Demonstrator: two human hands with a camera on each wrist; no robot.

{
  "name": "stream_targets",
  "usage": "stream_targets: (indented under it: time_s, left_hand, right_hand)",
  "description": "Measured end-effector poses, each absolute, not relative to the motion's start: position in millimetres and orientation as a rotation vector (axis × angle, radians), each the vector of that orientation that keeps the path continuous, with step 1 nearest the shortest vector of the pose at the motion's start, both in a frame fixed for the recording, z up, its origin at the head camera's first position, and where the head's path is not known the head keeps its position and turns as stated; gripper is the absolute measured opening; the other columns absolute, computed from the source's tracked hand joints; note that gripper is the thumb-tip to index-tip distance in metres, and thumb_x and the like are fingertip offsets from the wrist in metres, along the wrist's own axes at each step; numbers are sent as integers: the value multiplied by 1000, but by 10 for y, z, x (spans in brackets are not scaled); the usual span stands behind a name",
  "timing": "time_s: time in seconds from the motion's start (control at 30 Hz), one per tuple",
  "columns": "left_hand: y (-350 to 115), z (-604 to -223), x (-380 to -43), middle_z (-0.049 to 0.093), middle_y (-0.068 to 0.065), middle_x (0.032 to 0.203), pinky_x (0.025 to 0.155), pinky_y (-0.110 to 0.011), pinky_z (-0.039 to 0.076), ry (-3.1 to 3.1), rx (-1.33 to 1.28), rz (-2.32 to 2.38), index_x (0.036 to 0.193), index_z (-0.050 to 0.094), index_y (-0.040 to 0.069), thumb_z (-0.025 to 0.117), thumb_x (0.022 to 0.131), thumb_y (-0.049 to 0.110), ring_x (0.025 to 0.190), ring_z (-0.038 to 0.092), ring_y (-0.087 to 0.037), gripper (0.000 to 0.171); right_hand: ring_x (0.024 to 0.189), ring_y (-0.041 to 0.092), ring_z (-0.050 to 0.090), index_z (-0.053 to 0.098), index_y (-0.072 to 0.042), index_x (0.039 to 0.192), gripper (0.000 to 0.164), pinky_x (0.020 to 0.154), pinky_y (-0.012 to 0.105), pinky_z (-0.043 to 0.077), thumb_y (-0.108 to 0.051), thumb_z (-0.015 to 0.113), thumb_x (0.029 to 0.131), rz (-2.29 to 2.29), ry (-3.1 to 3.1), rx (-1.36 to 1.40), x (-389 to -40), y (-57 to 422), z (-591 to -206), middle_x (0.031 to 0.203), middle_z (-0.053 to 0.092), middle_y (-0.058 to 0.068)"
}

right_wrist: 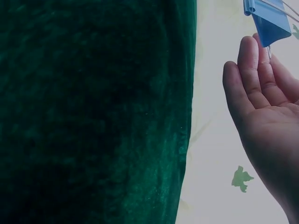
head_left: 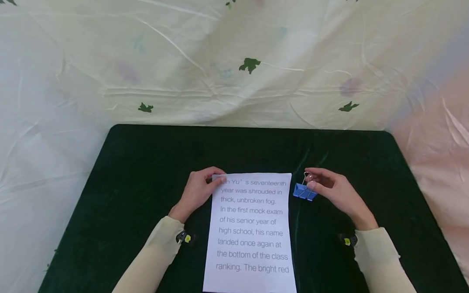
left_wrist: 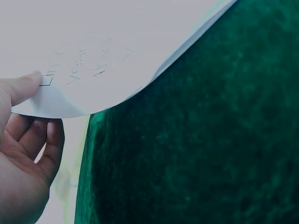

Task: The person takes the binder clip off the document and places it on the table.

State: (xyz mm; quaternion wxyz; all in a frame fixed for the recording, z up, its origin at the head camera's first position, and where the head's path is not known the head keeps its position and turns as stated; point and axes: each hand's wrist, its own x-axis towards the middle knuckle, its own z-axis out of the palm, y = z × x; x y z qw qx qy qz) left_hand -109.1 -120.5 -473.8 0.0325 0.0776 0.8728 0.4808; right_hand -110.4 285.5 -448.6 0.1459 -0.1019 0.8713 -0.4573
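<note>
My left hand (head_left: 199,186) pinches the top left corner of a stack of printed paper sheets (head_left: 252,234), thumb on the printed face and fingers behind. In the left wrist view that corner of the paper (left_wrist: 112,42) bends in a curve past the thumb (left_wrist: 23,88). To the right of the sheets, my right hand (head_left: 335,188) holds a blue binder clip (head_left: 305,192) by its wire handles. The clip's blue body hangs below the fingertips, apart from the paper's right edge. Only part of the clip (right_wrist: 271,23) shows at the top of the right wrist view.
A dark green cloth covers the table (head_left: 147,160), whose rounded far corners show. Behind and beside it hangs a pale curtain (head_left: 175,52) with green leaf shapes. A small dark device with a yellow mark sits at each wrist.
</note>
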Motion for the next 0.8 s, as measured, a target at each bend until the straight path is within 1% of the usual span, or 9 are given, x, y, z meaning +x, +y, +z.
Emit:
stream_targets:
  time_s: [0.23, 0.53, 0.63, 0.8]
  left_hand:
    - [-1212, -4741, -1093, 75, 0, 98, 74, -37, 52, 2688, 251, 1484, 113, 74, 15, 70, 101, 21, 82, 65, -17, 14]
    - [-1209, -4742, -1087, 74, 0, 97, 73, -37, 53, 2683, 235, 1494, 114, 74, 15, 70, 101, 21, 80, 65, -17, 14]
    - [-1209, -4748, -1086, 74, -1, 97, 72, -36, 53, 2681, 231, 1493, 114, 74, 15, 70, 101, 21, 80, 65, -17, 15]
    - [-1207, -4756, -1089, 74, -1, 98, 73, -36, 53, 2676, 234, 1491, 114, 74, 15, 70, 101, 21, 81, 65, -17, 15]
  right_hand:
    - [122, 31, 63, 52, -10, 149, 51, 92, 17, 47, -35, 62, 105, -1308, 2487, -333, -1142, 2882, -4537, 135, 65, 14]
    - [112, 25, 65, 53, -4, 147, 51, 92, 17, 49, -31, 62, 105, -1269, 2447, -389, -1214, 2935, -4619, 130, 67, 13]
    - [110, 24, 65, 53, -3, 148, 53, 92, 19, 49, -33, 63, 105, -1240, 2427, -386, -1233, 2952, -4641, 127, 68, 12]
    - [105, 24, 64, 54, -4, 147, 55, 92, 27, 50, -36, 64, 104, -1186, 2397, -376, -1275, 2962, -4703, 119, 68, 8]
